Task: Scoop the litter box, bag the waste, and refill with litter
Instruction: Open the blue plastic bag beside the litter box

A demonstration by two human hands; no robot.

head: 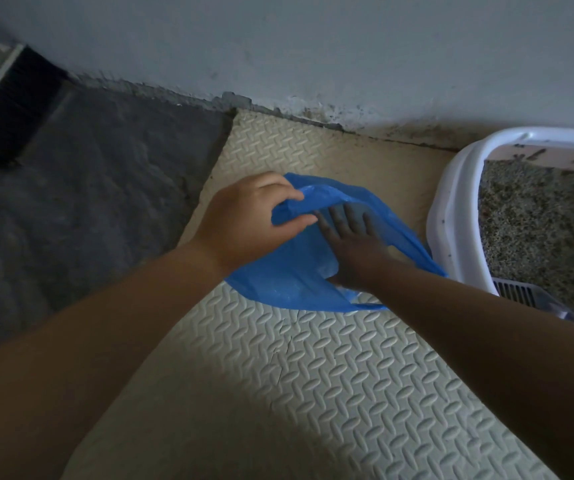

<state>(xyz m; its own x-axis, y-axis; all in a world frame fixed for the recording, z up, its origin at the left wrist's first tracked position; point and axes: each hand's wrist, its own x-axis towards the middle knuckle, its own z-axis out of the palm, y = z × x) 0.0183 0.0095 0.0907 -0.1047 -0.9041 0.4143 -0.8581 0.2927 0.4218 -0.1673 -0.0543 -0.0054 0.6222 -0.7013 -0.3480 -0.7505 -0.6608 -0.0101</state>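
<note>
While your left hand (244,220) pinches the upper rim of the thin blue plastic bag (278,282) to lift its mouth, your right hand (351,244) lies inside, fingers straight and spread, widening it. The bag rests on the cream embossed foam mat (313,375). Its long axis runs roughly left to right, and its mouth faces up and right toward the white plastic litter box (451,216), ready for waste.

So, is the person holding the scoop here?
No, the scoop lies in the litter box while the left hand pinches the blue bag and the right hand reaches inside it.
</note>
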